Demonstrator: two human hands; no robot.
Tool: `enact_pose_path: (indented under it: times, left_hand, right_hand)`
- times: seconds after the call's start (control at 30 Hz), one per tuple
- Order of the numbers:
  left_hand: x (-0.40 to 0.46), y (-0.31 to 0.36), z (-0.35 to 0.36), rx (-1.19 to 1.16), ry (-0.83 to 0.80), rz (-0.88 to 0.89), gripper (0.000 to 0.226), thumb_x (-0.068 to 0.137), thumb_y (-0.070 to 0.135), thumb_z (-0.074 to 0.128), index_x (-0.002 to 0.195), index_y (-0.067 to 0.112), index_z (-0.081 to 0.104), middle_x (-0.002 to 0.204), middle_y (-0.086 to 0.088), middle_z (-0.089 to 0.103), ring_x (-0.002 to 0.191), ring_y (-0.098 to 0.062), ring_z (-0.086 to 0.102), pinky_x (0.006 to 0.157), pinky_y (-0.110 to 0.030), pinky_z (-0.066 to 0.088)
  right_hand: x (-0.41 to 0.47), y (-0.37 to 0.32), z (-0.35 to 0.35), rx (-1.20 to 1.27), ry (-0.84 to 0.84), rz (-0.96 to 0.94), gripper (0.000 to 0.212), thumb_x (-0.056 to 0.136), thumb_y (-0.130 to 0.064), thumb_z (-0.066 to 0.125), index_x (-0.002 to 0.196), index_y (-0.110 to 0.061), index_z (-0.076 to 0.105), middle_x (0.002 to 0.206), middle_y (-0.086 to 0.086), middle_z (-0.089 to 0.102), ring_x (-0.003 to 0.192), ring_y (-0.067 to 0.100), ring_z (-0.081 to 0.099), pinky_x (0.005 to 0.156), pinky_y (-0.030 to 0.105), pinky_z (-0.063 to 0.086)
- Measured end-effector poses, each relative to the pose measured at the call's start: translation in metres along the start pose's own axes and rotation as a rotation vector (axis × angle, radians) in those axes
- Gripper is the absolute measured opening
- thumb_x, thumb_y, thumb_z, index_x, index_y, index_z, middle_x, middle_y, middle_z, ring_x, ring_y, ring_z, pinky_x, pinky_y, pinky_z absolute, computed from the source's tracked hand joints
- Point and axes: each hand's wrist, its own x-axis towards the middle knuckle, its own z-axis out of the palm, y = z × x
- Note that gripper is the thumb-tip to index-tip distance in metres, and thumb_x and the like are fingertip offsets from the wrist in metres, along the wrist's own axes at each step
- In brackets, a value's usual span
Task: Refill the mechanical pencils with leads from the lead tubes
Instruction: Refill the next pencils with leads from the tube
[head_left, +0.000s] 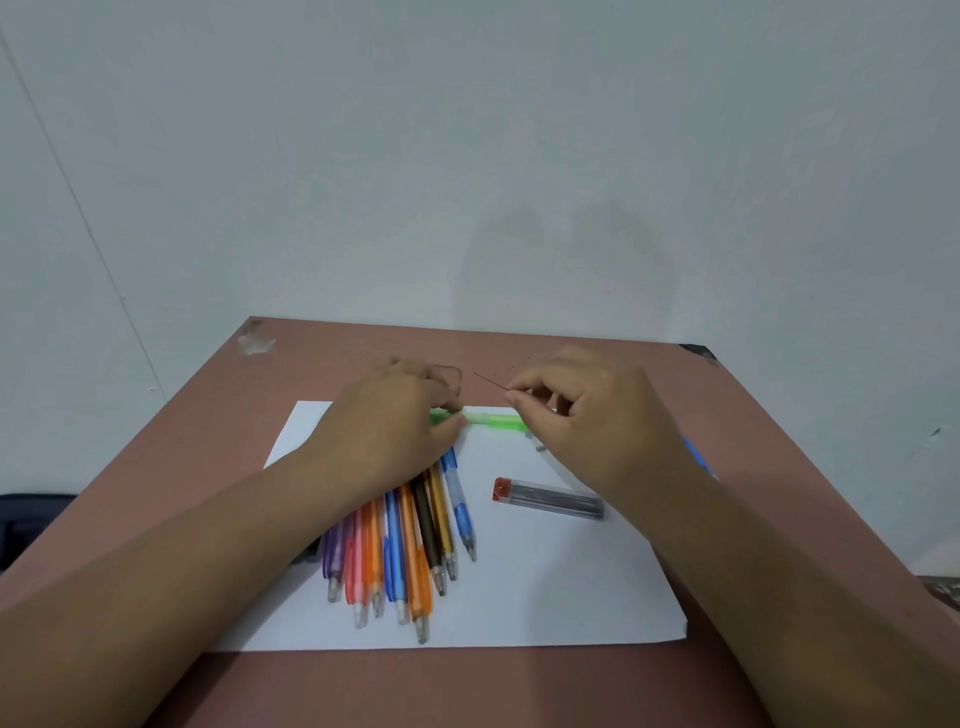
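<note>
Green translucent plastic mechanical pencil (493, 420) on white paper sheet (545, 582), gripped by left hand (400, 415) | right hand (587, 410) pinches thin dark lead (488, 382) | step: loading | next: thread lead into barrel opening.

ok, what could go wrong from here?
1. The thin lead pinched in the right hand sticks out unsupported; it may snap if it misses the opening of the green pencil.
2. The left hand grips the green pencil above the pile of pencils, so its wrist could roll them off the paper.
3. The lead tube lies near the right forearm and might get knocked.
</note>
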Motion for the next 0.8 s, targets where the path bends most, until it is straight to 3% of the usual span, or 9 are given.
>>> enact_pose_path:
  times: [0.17, 0.3, 0.53, 0.73, 0.8]
  left_hand:
    - [0.002, -0.002, 0.001, -0.038, 0.012, -0.029, 0.017, 0.094, 0.043, 0.060, 0.103, 0.034, 0.071, 0.115, 0.014, 0.066, 0.110, -0.007, 0.049, 0.091, -0.027, 0.043]
    - [0.001, 0.001, -0.001, -0.067, -0.016, -0.041, 0.015, 0.094, 0.043, 0.062, 0.104, 0.034, 0.071, 0.113, 0.014, 0.068, 0.103, -0.005, 0.053, 0.084, -0.024, 0.044]
    - [-0.003, -0.003, -0.005, -0.162, 0.015, -0.055, 0.013, 0.097, 0.038, 0.060, 0.103, 0.033, 0.071, 0.109, 0.014, 0.069, 0.096, -0.004, 0.056, 0.078, -0.022, 0.042]
    - [-0.004, -0.006, -0.008, -0.313, 0.042, -0.121, 0.011, 0.100, 0.034, 0.057, 0.103, 0.035, 0.067, 0.095, 0.016, 0.067, 0.088, -0.004, 0.059, 0.069, -0.015, 0.043]
    - [-0.006, -0.007, -0.010, -0.392, 0.058, -0.116, 0.014, 0.102, 0.029, 0.055, 0.106, 0.036, 0.067, 0.094, 0.022, 0.064, 0.090, -0.001, 0.059, 0.070, -0.012, 0.041]
  right_hand:
    - [-0.001, -0.001, -0.002, 0.006, -0.018, 0.017, 0.009, 0.093, -0.025, 0.070, 0.092, -0.026, 0.079, 0.081, -0.014, 0.066, 0.071, 0.005, 0.059, 0.066, 0.028, 0.054]
    - [-0.001, -0.001, -0.004, 0.035, 0.004, 0.019, 0.009, 0.093, -0.023, 0.070, 0.089, -0.024, 0.078, 0.079, -0.012, 0.066, 0.069, 0.009, 0.060, 0.065, 0.034, 0.055]
    - [0.000, -0.001, -0.009, 0.116, 0.075, 0.144, 0.009, 0.092, -0.021, 0.072, 0.087, -0.026, 0.078, 0.077, -0.012, 0.069, 0.069, 0.011, 0.063, 0.066, 0.030, 0.054]
    - [-0.001, -0.002, -0.014, 0.289, 0.168, 0.309, 0.011, 0.089, -0.016, 0.074, 0.086, -0.026, 0.078, 0.073, -0.011, 0.070, 0.069, 0.009, 0.064, 0.066, 0.022, 0.055]
    - [0.000, -0.004, -0.016, 0.405, 0.178, 0.364, 0.011, 0.089, -0.016, 0.075, 0.085, -0.025, 0.078, 0.073, -0.006, 0.071, 0.069, 0.014, 0.066, 0.068, 0.027, 0.058]
